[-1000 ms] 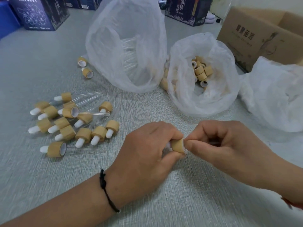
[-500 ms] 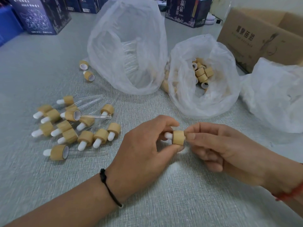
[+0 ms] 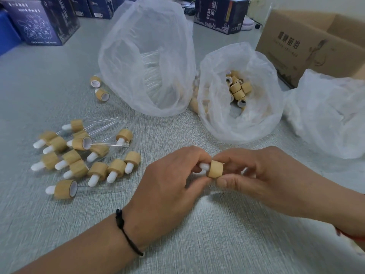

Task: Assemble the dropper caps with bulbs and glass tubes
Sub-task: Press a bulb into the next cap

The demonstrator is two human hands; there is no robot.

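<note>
A tan wood-grain cap (image 3: 215, 169) lies sideways above the worktop (image 3: 217, 234), pinched between both hands, its white bulb (image 3: 203, 166) poking out toward the left hand (image 3: 167, 186). Finished droppers (image 3: 85, 153), tan caps with white bulbs and clear tubes, lie clustered to the left. Loose caps (image 3: 238, 89) fill the middle bag (image 3: 237, 123); glass tubes (image 3: 152, 76) show through the bigger bag (image 3: 126, 56).

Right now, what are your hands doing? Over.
Left hand and right hand both pinch one dropper cap. White bulb already in. Glass tube not visible. Nothing blocking.
</note>
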